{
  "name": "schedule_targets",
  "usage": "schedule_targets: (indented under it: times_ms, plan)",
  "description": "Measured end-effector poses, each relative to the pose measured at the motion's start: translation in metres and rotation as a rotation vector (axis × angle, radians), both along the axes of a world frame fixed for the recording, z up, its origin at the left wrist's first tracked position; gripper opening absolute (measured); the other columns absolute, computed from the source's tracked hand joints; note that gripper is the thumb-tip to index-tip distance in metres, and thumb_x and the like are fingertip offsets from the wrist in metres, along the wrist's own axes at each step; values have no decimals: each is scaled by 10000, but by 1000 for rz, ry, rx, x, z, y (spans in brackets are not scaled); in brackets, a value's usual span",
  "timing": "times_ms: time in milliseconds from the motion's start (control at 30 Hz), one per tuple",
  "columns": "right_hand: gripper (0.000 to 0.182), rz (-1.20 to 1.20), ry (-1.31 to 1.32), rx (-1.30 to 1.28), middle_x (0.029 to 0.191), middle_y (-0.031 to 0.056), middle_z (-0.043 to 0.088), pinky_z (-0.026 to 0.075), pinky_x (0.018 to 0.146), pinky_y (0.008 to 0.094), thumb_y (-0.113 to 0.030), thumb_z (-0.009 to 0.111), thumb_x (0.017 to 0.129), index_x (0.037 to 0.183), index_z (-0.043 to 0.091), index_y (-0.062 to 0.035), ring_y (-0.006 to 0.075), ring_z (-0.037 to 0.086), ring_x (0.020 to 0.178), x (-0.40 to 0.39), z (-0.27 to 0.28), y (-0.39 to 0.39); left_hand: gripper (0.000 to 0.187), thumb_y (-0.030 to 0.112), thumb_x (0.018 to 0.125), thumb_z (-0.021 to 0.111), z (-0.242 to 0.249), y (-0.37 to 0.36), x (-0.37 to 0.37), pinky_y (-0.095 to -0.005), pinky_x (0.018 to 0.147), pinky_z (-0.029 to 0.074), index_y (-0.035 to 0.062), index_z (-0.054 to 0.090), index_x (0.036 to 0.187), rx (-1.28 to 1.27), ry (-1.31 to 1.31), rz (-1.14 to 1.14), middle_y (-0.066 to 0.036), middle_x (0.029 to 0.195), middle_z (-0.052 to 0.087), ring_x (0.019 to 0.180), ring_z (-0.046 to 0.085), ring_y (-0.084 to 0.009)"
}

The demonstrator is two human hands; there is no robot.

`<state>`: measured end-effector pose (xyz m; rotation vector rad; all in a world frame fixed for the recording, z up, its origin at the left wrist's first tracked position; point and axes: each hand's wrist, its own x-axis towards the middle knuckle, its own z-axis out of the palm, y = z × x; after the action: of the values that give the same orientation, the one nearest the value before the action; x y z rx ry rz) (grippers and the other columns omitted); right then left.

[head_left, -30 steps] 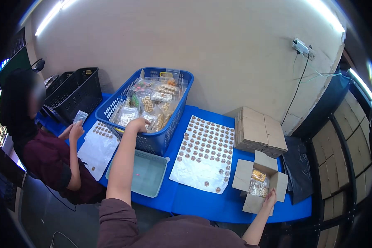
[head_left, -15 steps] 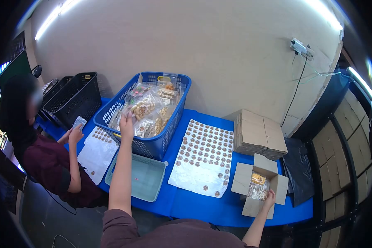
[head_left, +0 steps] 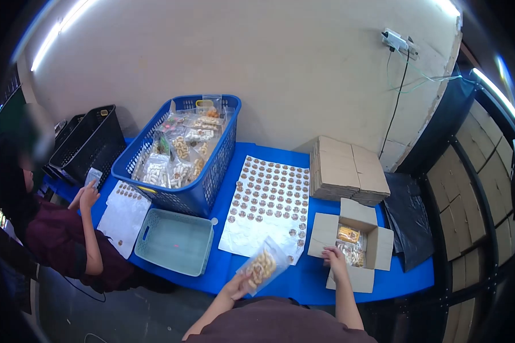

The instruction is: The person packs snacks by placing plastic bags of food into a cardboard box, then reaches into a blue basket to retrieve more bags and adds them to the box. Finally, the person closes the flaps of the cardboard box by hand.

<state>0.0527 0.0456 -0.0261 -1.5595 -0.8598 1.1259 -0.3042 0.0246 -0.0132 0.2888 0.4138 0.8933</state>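
Note:
My left hand grips a clear plastic packet of pale, nut-like snacks with a round label, low in front of my body. My right hand hovers over the left flap of an open cardboard box, its fingers slightly spread and nothing visible in them. Inside the box lie an orange packet and pale packets. A large blue basket of snack packets stands back left. Between basket and box lies a white sheet with rows of round stickers.
Left of the blue basket, a co-worker holds a small packet near another sticker sheet. A green tray sits at the table's front edge. Flattened cartons are stacked behind the box; black plastic lies to its right.
My left hand has moved from the blue basket down to my front, bringing a packet. My right hand has shifted from inside the box to its left flap. The view has shifted.

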Motion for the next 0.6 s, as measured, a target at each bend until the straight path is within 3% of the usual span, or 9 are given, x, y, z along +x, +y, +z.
schedule_targets:
  times_ms: [100,200,267,300,400,467,500,533,600]
  plan:
    - [305,280,49,-21,990,97,647,475,782,263,-257,462,965,1122,585,-26,136,596,867,-47,18,6,550,146,891,591,0,15,2,-376,954,460,10,342,1363,-6,52,-17,-144,1296,496,1162,530,-242]
    - [557,599,219,-37,1172,129,578,445,889,340,-463,331,988,1310,424,-17,195,569,1027,-87,25,9,561,153,900,589,4,17,19,-379,956,462,7,325,1372,12,165,36,-130,1296,495,1176,521,-229]
    - [645,526,262,-46,1229,141,539,404,946,378,-530,266,977,1335,373,-3,227,530,1109,-116,51,4,458,132,888,622,-7,16,38,-341,877,509,5,419,1278,43,218,101,-122,1161,576,1042,603,-208]
    - [645,534,259,-55,1229,141,539,404,946,378,-530,266,977,1335,373,-3,227,530,1109,-113,47,7,341,97,852,668,15,11,46,-312,848,511,23,493,1134,31,237,144,-96,1057,599,976,615,-171]
    - [690,511,317,-157,1236,146,530,368,982,386,-567,234,966,1353,340,-6,239,500,1143,-104,42,16,271,38,805,708,-6,10,56,-288,833,504,48,505,984,279,481,321,-70,971,602,929,612,-142]
    - [739,650,515,-17,1237,130,530,357,991,365,-609,211,948,1353,336,-4,232,499,1144,-94,63,13,294,-4,759,740,-1,6,65,-270,815,498,72,479,871,235,459,371,-46,895,595,877,603,-115]
    - [651,648,608,29,1218,101,544,366,978,331,-539,341,963,1320,392,5,191,503,1128,-89,57,11,309,7,755,747,-2,4,69,-276,828,493,66,483,904,197,427,349,-52,935,592,903,600,-124]
    - [651,647,604,26,1218,101,544,366,978,331,-539,341,963,1320,392,5,191,503,1128,-84,51,5,329,18,750,755,-2,3,74,-282,842,488,60,487,937,160,395,325,-59,976,590,930,597,-133]
    - [502,618,137,38,1163,74,575,404,931,297,-379,512,952,1260,466,15,144,530,1070,-78,42,-5,380,58,769,749,8,-4,87,-301,873,474,41,472,1029,290,484,223,-73,1033,580,987,580,-147]
